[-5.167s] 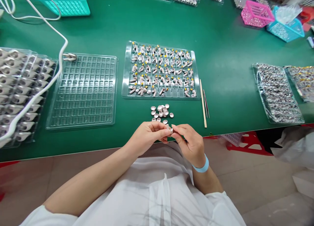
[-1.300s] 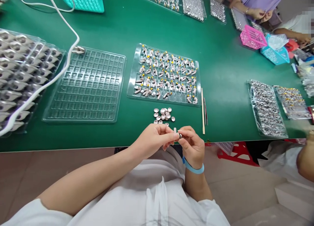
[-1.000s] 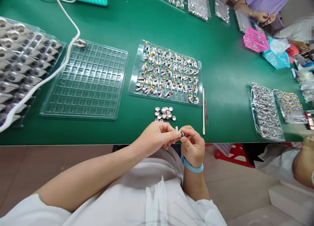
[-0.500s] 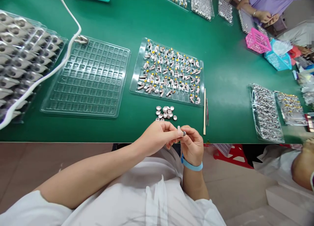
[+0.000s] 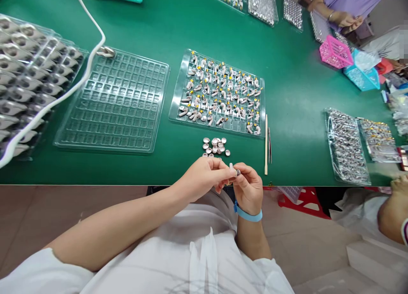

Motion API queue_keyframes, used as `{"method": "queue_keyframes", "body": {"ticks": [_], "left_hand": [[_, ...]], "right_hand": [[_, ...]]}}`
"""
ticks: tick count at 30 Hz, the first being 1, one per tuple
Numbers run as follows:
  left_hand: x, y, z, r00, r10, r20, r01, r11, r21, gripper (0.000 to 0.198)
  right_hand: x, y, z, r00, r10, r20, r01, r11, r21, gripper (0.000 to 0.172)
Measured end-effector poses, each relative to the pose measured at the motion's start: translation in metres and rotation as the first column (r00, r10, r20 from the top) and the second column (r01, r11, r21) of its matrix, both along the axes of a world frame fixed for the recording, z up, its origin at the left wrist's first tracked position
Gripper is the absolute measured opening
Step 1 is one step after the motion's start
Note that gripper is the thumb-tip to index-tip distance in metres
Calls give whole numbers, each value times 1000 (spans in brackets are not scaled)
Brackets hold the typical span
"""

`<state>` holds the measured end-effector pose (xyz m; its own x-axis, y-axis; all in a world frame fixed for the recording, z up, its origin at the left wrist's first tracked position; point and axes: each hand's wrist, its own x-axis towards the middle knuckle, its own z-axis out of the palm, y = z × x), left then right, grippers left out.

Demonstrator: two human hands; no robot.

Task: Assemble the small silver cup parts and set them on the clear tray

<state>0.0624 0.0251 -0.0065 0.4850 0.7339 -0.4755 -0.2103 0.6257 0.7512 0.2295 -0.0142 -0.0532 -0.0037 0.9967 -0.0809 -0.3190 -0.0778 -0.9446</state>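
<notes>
My left hand (image 5: 202,179) pinches a small white earbud shell (image 5: 231,166) at the table's near edge. My right hand (image 5: 248,187), with a blue wristband, pinches a tiny round metal cap (image 5: 237,172) against that shell. Both hands touch at the fingertips. Just beyond them lies a small heap of round metal caps (image 5: 215,146) on the green table (image 5: 287,89). Behind the heap is a clear tray of earbud shells (image 5: 219,94).
An empty clear tray (image 5: 117,102) lies left of centre, with stacked filled trays (image 5: 28,81) and a white cable (image 5: 79,72) at far left. A wooden stick and tweezers (image 5: 267,145) lie right of the heap. Trays of metal parts (image 5: 346,145), pink and blue baskets (image 5: 336,51) and other people's hands (image 5: 344,19) are at right.
The view has shifted slightly. My hands stay together at the table edge, fingers working the cap against the shell; nothing else on the table has moved.
</notes>
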Motion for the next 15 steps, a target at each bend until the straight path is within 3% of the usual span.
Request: {"method": "queue_keyframes", "body": {"ticks": [11, 15], "left_hand": [[-1, 0, -2, 1000, 16, -1, -16, 1000, 1, 32], [-2, -1, -3, 1000, 24, -2, -24, 1000, 12, 32]], "right_hand": [[3, 1, -2, 956, -72, 286, 10, 977, 213, 14], [3, 1, -2, 946, -97, 309, 10, 963, 270, 17]]}}
